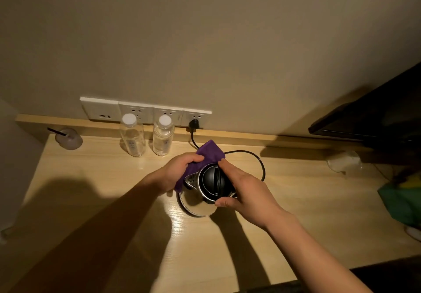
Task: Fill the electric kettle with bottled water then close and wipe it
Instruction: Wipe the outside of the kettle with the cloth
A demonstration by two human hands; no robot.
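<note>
Reaching in from the bottom edge, both forearms are cut off by the frame, the left one mostly in shadow. Right hand (245, 188) wraps the far-right side of the electric kettle (205, 192), thumb at the near rim, index finger laid along the black lid (213, 182); it hides the handle. Lid is down. Left hand (180, 171) is curled tight around a purple cloth (206, 156), pressing it on the kettle's left and back side, so the spout is only partly seen. Kettle sits mid wooden counter (114, 179). Its black cord (258, 161) loops behind to a plug (193, 124) in the wall socket strip (145, 111). Two capped clear bottles (133, 136) (163, 136) stand by the back ledge; water level hard to read. Far left, a cup with a straw (68, 139); far right, a blurry clear cup (345, 161), green bag (403, 201) and dark screen (376, 115), all cropped.
</note>
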